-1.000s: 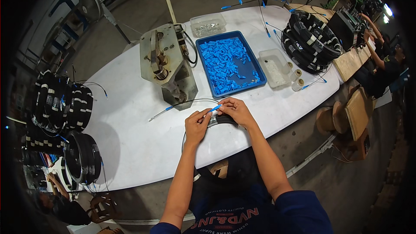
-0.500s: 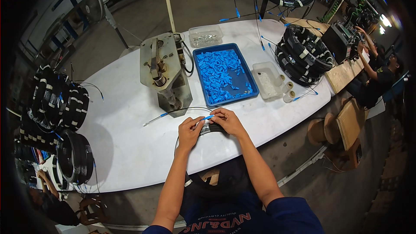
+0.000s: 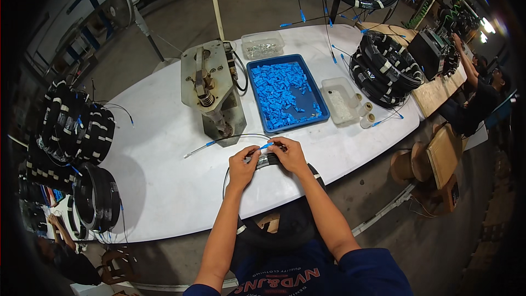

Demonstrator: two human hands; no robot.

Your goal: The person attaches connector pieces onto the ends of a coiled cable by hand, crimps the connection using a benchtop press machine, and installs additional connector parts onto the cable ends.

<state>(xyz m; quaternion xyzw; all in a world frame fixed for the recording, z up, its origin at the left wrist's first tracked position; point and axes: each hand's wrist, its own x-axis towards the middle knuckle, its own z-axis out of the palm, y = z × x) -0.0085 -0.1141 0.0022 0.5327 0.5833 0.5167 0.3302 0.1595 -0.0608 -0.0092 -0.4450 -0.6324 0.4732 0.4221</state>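
In front of me, a small blue cable connector [image 3: 266,146] is pinched between the fingertips of both hands. My left hand [image 3: 243,169] grips its left end and my right hand [image 3: 290,157] its right end. Under my hands lies a coil of black cable [image 3: 267,160] at the table's near edge, bound with clear wrap. A thin cable end with a blue piece [image 3: 210,143] and a pale tip stretches over the table to the left of my hands. Fingers partly cover the connector.
A metal hand press [image 3: 207,90] stands beyond my left hand. Past my hands is a blue tray [image 3: 324,122] of small blue connector parts, between clear plastic boxes [image 3: 341,104]. Black cable coils [image 3: 383,71] sit at both table ends. Co-workers [image 3: 475,98] are at the right and lower left.
The view has shifted slightly. Both hands stay at the connector, with small finger movements and a slightly changed connector angle. A co-worker's arms at the right have moved.
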